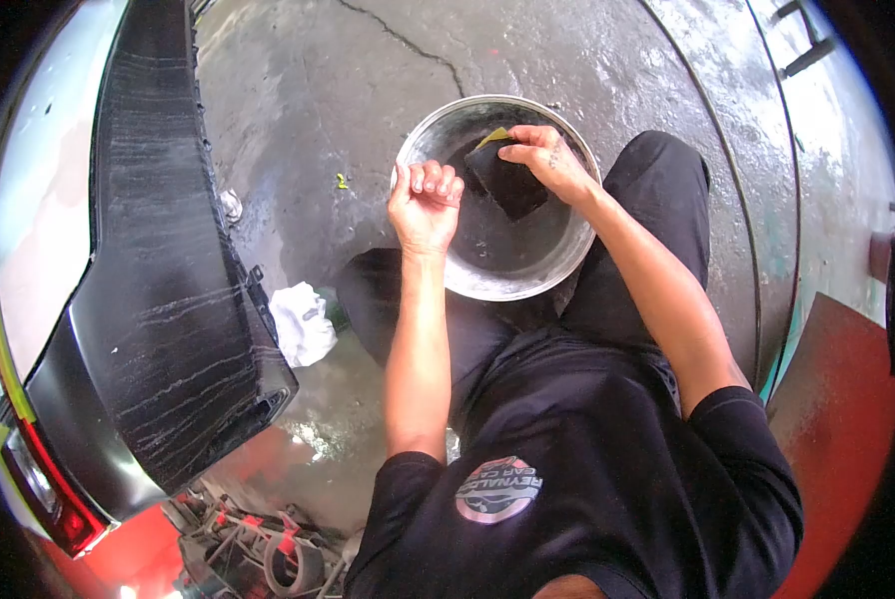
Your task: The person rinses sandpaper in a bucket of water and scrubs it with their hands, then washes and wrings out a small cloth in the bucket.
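Observation:
A round metal basin [502, 295] stands on the floor by my bent legs, with water-like shine inside. Over it, my right hand [547, 160] pinches a black sheet of sandpaper [512, 185] between thumb and fingers. A yellow-green corner [494, 137] shows at the sheet's upper edge, close to my fingertips. My left hand [426, 205] is at the basin's left side, palm turned up. Its fingers are curled in toward the palm, with nothing visible in them, and the thumb lies near the rim.
A black car bumper [168, 270] with pale dried streaks runs along the left, above a red tail light [58, 499]. Crumpled white cloth or paper [303, 324] lies beside it. Dark lines or hoses [737, 180] cross the wet concrete floor [298, 90] at right.

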### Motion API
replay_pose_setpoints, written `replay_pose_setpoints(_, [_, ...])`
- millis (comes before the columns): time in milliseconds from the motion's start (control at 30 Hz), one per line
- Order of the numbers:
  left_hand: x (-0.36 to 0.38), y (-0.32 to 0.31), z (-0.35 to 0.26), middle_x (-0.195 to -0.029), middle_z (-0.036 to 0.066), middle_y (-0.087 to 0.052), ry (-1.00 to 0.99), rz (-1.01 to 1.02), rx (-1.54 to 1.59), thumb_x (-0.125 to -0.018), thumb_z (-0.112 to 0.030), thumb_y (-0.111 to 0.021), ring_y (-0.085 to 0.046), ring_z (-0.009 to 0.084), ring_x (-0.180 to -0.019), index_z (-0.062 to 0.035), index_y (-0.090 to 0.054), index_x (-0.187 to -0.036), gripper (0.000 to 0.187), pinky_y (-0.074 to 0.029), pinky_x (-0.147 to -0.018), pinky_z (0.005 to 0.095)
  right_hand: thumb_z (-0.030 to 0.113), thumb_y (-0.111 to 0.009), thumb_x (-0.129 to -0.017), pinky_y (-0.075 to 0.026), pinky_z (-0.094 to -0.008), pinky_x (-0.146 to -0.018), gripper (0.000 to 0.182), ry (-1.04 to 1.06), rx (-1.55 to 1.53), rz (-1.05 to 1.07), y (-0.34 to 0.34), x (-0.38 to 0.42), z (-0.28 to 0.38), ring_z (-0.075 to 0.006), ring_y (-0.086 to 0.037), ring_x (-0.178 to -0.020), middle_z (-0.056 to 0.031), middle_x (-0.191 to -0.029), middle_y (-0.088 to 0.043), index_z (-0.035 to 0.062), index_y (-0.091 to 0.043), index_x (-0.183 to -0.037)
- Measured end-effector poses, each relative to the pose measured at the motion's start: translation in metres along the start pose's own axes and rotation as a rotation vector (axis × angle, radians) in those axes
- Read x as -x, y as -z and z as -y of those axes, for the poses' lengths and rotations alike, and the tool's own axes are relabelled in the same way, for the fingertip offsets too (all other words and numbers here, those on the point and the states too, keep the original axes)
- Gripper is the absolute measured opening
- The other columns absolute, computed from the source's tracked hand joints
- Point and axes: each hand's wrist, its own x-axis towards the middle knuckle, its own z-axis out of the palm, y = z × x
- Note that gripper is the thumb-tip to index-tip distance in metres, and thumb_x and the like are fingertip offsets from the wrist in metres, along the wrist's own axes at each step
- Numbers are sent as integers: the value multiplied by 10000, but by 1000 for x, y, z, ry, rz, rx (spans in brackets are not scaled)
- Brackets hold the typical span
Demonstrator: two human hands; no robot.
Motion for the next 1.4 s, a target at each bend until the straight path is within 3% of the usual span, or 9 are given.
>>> replay_pose_setpoints(167, [-1,-7,0,-686,14,-392,33,29,29,-1080,-398,-501,-387,169,-661,-108,-456,-698,482,-350,-636,321,175,-694,-887,-437,-293,-724,235,45,-60,39,1,-4,-2,-86,-530,-777,26,-812,-617,-9,-719,-1032])
replay_pose_setpoints(367, [0,-10,-1,-705,3,-408,16,96,-22,-1017,-270,-643,-409,149,-680,-105,-504,-765,332,-368,-631,303,181,-748,-905,-433,-260,-775,200,7,-90,116,-1,2,14,-50,-519,-850,76,-863,-625,17,-713,-1015])
replay_pose_setpoints(533, [1,-12,1,-713,-4,-409,3,52,-66,-985,-164,-673,-414,136,-674,-88,-599,-985,106,-357,-610,277,264,-785,-904,-447,-279,-792,304,122,-21,156,0,5,21,-61,-516,-869,63,-888,-634,4,-706,-1041])
replay_pose_setpoints(667, [0,-5,0,-713,-9,-391,25,115,-55,-993,-148,-657,-393,125,-643,-84,-620,-1109,137,-328,-573,270,295,-785,-908,-453,-285,-834,347,146,-9,165,-3,5,17,-73,-526,-893,38,-919,-649,-2,-698,-1065])
replay_pose_setpoints(767, [3,-10,0,-689,-23,-359,56,111,-5,-1009,-148,-631,-355,104,-598,-73,-614,-1104,122,-283,-521,257,300,-780,-911,-453,-294,-871,358,157,24,145,-2,5,16,-84,-538,-917,14,-935,-664,-4,-696,-1081])
replay_pose_setpoints(867, [5,-9,-6,-662,-34,-324,75,38,28,-1024,-195,-617,-315,89,-563,-62,-613,-1100,153,-245,-484,242,339,-806,-868,-461,-352,-982,502,91,21,175,0,4,17,-190,-624,-1066,-120,-1092,-716,-56,-693,-1157])
replay_pose_setpoints(967, [7,-11,-3,-627,-47,-287,67,63,41,-1030,-257,-614,-284,83,-529,-58,-611,-1097,210,-220,-455,244,351,-813,-859,-466,-357,-979,512,127,52,112,0,0,8,-203,-634,-1073,-132,-1106,-722,-40,-697,-1169])
replay_pose_setpoints(1067, [6,-7,-7,-596,-48,-284,80,41,13,-1046,-339,-585,-269,88,-499,-122,-578,-990,224,-246,-456,252,350,-819,-853,-477,-356,-962,503,144,22,131,0,-3,4,-193,-640,-1045,-121,-1099,-727,-21,-705,-1174])
replay_pose_setpoints(1400, [7,-11,12,-566,-30,-289,-53,-34,-8,-1075,-386,-511,-256,114,-486,-129,-545,-860,337,-233,-447,285,302,-839,-843,-499,-317,-902,440,35,-113,236,-1,0,11,-135,-649,-959,-55,-1003,-735,6,-722,-1147])
